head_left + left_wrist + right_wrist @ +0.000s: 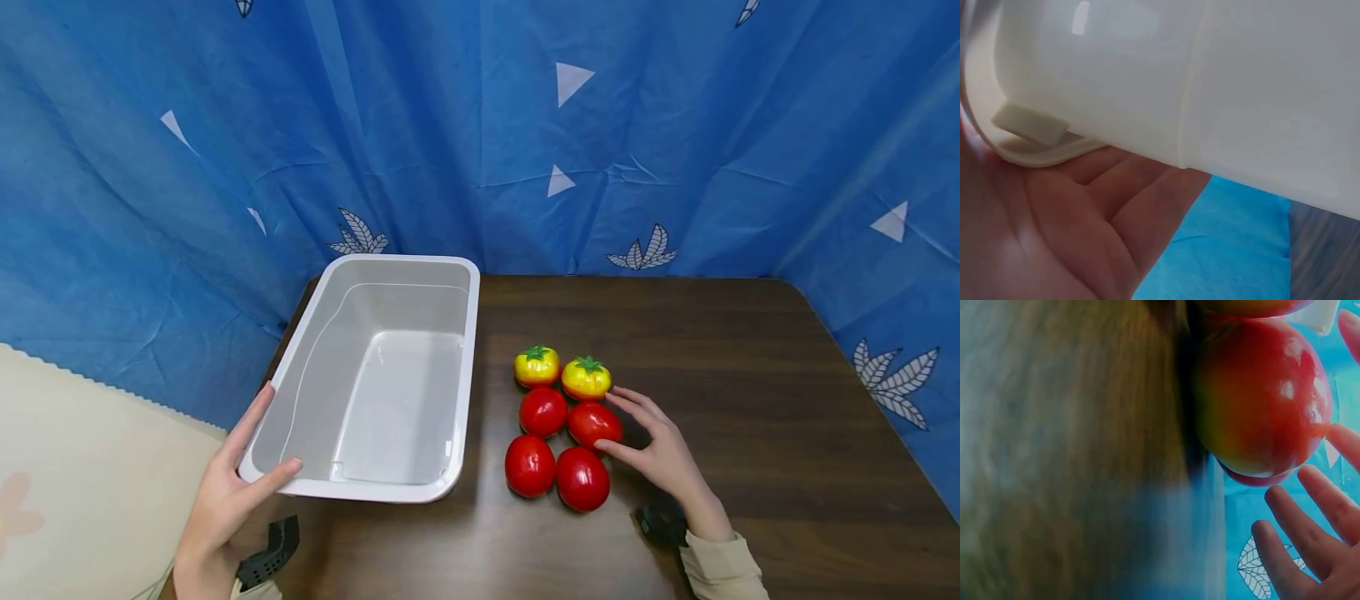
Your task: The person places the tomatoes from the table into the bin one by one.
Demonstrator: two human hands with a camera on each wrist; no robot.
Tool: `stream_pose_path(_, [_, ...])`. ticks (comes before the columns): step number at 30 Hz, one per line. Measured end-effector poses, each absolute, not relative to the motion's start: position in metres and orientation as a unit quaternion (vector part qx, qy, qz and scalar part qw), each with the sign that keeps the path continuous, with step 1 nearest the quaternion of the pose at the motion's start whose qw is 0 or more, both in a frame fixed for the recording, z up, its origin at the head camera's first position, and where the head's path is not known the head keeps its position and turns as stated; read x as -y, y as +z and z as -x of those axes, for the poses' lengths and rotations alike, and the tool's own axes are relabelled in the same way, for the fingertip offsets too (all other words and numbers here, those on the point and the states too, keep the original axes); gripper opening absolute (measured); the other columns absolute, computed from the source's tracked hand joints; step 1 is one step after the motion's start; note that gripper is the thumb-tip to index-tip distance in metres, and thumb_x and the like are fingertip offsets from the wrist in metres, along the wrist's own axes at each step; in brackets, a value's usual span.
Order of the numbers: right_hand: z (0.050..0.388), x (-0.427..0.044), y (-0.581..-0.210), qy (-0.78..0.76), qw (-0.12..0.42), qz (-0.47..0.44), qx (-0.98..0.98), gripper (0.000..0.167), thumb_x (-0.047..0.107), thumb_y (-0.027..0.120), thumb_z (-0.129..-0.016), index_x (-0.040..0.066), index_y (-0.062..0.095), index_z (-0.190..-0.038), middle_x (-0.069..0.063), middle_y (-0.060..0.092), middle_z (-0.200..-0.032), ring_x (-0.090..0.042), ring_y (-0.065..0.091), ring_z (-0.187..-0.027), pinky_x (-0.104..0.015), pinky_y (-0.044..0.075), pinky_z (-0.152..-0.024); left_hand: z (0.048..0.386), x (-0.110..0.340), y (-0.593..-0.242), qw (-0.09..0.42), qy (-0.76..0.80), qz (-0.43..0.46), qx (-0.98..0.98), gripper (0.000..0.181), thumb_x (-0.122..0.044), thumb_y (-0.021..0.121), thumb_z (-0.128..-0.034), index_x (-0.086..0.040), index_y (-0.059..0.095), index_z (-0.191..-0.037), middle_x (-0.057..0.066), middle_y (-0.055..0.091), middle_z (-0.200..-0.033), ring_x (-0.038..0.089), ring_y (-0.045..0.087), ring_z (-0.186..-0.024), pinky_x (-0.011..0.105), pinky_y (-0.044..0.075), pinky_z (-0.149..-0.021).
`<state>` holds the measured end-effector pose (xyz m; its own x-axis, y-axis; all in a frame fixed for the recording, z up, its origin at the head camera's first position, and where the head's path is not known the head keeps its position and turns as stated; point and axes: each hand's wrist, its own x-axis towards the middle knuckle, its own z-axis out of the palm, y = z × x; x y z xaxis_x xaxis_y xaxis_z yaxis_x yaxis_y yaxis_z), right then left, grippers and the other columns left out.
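Note:
A white plastic bin (405,408) stands at the left of the table with nothing inside it. My left hand (217,504) holds its near left corner, thumb over the rim and fingers along the outside. In the left wrist view the palm (1060,231) lies under the bin's rim. My right hand (663,450) reaches in from the right with spread fingers beside a glossy red tomato (595,423). This tomato (1266,394) fills much of the right wrist view; whether the fingertips touch it I cannot tell.
Other red tomatoes lie close together: one (543,412) in the middle, two (530,467) nearer me. Behind them sit two yellow-topped tomatoes (537,367) with green leaves. The brown wooden table (720,358) extends to the right, with a blue curtain (480,150) behind.

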<state>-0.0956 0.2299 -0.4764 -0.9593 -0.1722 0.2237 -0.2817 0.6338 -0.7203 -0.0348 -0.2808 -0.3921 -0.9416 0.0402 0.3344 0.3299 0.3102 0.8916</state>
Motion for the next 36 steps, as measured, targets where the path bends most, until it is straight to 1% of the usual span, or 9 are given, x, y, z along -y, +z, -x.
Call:
stream_pose_path(4, [0.096, -0.230, -0.482, 0.411, 0.059, -0.118, 0.902, 0.065, 0.031, 0.082, -0.071, 0.016, 0.057, -0.129, -0.010, 0.047, -0.134, -0.032, 0.044, -0.119, -0.060, 0.043, -0.085, 0.035, 0.282, -0.393, 0.117, -0.608, 0.129, 0.774, 0.087, 0.026, 0.063, -0.0681, 0.003, 0.028, -0.145, 0.010, 0.024, -0.153, 0.012, 0.022, -0.137, 0.011, 0.026, -0.100])
stream_pose_path(8, [0.096, -0.230, -0.486, 0.416, 0.050, -0.116, 0.900, 0.064, 0.034, 0.081, -0.072, 0.018, 0.057, -0.129, -0.009, 0.048, -0.134, -0.032, 0.045, -0.118, -0.060, 0.043, -0.085, 0.036, 0.284, -0.393, 0.116, -0.605, 0.138, 0.776, 0.088, 0.026, 0.063, -0.0672, 0.004, 0.027, -0.145, 0.011, 0.023, -0.153, 0.012, 0.020, -0.138, 0.012, 0.023, -0.102])
stream_pose_path(15, [0.096, -0.231, -0.489, 0.420, 0.057, -0.130, 0.896, 0.063, 0.031, 0.083, -0.071, 0.018, 0.058, -0.128, -0.008, 0.050, -0.132, -0.030, 0.048, -0.116, -0.057, 0.045, -0.085, 0.036, 0.286, -0.395, 0.117, -0.599, 0.143, 0.779, 0.088, 0.026, 0.064, -0.0670, 0.004, 0.028, -0.145, 0.011, 0.023, -0.153, 0.012, 0.019, -0.139, 0.013, 0.020, -0.104])
stream_pose_path(25, [0.096, -0.230, -0.494, 0.416, 0.056, -0.141, 0.897, 0.063, 0.032, 0.081, -0.073, 0.019, 0.056, -0.130, -0.006, 0.051, -0.132, -0.027, 0.048, -0.117, -0.054, 0.045, -0.088, 0.035, 0.285, -0.395, 0.112, -0.625, 0.148, 0.759, 0.089, 0.029, 0.062, -0.0664, 0.006, 0.026, -0.144, 0.012, 0.022, -0.154, 0.013, 0.019, -0.139, 0.013, 0.023, -0.103])
stream_pose_path(29, [0.094, -0.229, -0.494, 0.419, 0.052, -0.140, 0.896, 0.065, 0.032, 0.081, -0.073, 0.020, 0.055, -0.131, -0.006, 0.052, -0.132, -0.027, 0.049, -0.117, -0.055, 0.044, -0.089, 0.035, 0.284, -0.395, 0.112, -0.629, 0.144, 0.755, 0.088, 0.029, 0.061, -0.0667, 0.006, 0.027, -0.144, 0.012, 0.022, -0.153, 0.013, 0.020, -0.138, 0.012, 0.024, -0.102])
stream_pose_path(36, [0.094, -0.229, -0.493, 0.422, 0.059, -0.136, 0.895, 0.064, 0.031, 0.081, -0.072, 0.019, 0.056, -0.130, -0.006, 0.052, -0.131, -0.026, 0.049, -0.116, -0.055, 0.042, -0.091, 0.036, 0.283, -0.396, 0.119, -0.622, 0.134, 0.762, 0.088, 0.028, 0.063, -0.0660, 0.005, 0.029, -0.144, 0.011, 0.024, -0.153, 0.013, 0.019, -0.139, 0.013, 0.023, -0.103])
